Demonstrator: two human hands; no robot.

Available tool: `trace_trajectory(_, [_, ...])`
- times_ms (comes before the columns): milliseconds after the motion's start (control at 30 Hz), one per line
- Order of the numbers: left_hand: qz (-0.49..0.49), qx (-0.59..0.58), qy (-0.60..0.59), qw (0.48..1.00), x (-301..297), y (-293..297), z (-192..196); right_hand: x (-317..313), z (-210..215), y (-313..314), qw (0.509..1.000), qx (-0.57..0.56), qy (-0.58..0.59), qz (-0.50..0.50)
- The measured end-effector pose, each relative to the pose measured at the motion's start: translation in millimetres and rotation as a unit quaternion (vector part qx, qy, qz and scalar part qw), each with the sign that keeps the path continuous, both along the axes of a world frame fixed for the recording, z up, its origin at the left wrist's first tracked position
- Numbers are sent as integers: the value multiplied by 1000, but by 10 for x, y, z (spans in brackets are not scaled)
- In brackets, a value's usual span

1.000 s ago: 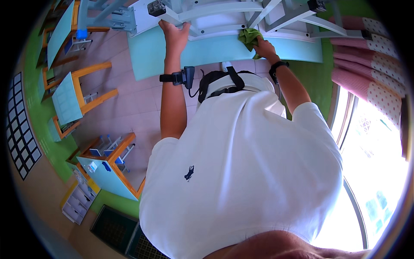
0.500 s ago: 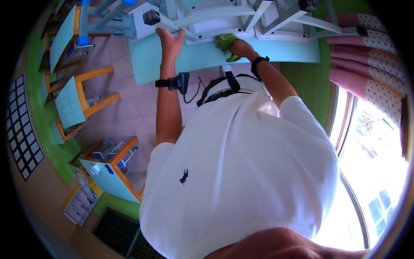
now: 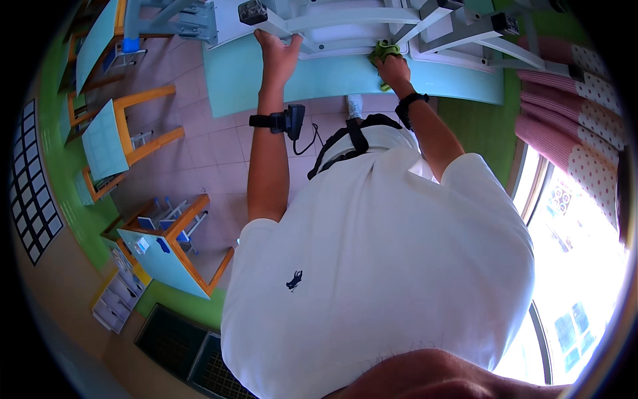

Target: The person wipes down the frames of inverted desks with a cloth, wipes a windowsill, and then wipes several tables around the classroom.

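Observation:
An upturned stool (image 3: 349,18) with pale grey legs, dark foot caps and a whitish seat lies on the light blue tabletop (image 3: 332,81). At the near left end of this stool, my left hand (image 3: 279,63) is closed at a leg by the seat's edge; its fingertips are partly hidden behind the frame. My right hand (image 3: 396,72) grips a bunched green cloth (image 3: 383,50), pressed against the stool's near edge just above the tabletop. Part of the cloth hangs down below the fingers.
Another upturned stool (image 3: 458,50) stands beside it on the right, and blue-grey stool legs (image 3: 169,23) show at the left. Desks with orange frames (image 3: 126,130) line the left side. Pink curtains (image 3: 551,126) and a bright window are at the right.
My right hand has moved right and slightly farther away with the cloth, up to the stool's edge. My left hand stays at the stool leg. The whole view has shifted a little.

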State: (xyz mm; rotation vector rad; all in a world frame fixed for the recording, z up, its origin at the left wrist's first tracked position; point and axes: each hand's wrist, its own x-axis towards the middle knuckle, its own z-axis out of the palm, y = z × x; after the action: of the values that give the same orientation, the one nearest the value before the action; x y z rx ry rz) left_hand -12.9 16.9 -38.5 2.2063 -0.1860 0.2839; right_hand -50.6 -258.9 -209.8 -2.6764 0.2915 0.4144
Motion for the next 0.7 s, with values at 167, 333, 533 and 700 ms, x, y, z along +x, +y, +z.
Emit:
trace_trajectory(167, [-4, 21, -12, 1000, -9, -21, -14, -41, -126, 251, 995, -40, -27, 86])
trace_trajectory(333, [24, -87, 10, 996, -177, -50, -218, 183, 215, 485, 986, -13, 75, 150])
trace_trajectory(533, [90, -92, 14, 992, -748, 93, -665, 121, 260, -185, 994, 27, 98, -45])
trace_trajectory(700, [-177, -51, 270, 945, -937, 7, -919, 91, 209, -239, 992, 26, 90, -79])
